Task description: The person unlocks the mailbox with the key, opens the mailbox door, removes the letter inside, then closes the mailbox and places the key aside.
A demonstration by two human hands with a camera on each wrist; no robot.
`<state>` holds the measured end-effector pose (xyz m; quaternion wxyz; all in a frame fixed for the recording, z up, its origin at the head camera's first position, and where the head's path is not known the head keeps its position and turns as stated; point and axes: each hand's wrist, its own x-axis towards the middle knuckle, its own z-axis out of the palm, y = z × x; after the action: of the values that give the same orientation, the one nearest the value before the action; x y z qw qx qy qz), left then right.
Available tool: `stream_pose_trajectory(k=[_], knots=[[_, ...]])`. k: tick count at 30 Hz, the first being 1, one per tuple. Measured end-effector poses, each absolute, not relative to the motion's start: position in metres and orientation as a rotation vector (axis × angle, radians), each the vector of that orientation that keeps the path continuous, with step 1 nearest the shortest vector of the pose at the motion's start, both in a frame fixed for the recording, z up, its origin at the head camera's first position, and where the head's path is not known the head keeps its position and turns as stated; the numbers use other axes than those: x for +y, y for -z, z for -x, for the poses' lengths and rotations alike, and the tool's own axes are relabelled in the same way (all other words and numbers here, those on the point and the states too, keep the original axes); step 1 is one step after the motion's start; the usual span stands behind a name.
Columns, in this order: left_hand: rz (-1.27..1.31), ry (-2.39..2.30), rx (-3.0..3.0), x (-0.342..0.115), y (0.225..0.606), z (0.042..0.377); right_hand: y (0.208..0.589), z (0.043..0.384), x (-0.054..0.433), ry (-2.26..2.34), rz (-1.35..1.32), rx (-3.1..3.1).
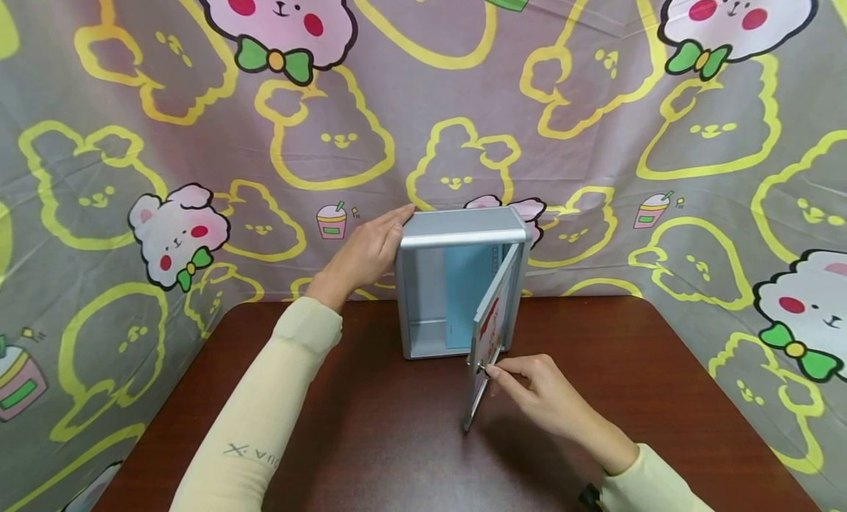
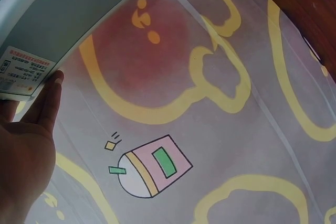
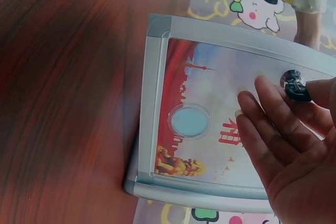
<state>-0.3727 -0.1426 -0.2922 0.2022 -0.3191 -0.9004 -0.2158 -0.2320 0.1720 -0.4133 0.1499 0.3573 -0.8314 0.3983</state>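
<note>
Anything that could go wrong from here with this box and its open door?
The right hand pinches the key in the open door, so moving the door by it might strain or loosen the key. The left hand rests at only one upper corner of the box, so a hard push on the door could turn or slide the box on the table.

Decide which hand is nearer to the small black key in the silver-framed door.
Right. The right hand pinches the black key; the left hand is farther, touching the upper left of the silver-grey rectangular box.
</note>
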Motion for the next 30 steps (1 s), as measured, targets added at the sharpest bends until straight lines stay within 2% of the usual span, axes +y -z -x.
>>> stream_pose_trajectory(k=[30], knots=[[0.889, 0.623, -2.507, -0.142, 0.292, 0.372, 0.414, 0.229, 0.199, -1.172, -1.018, -2.466]])
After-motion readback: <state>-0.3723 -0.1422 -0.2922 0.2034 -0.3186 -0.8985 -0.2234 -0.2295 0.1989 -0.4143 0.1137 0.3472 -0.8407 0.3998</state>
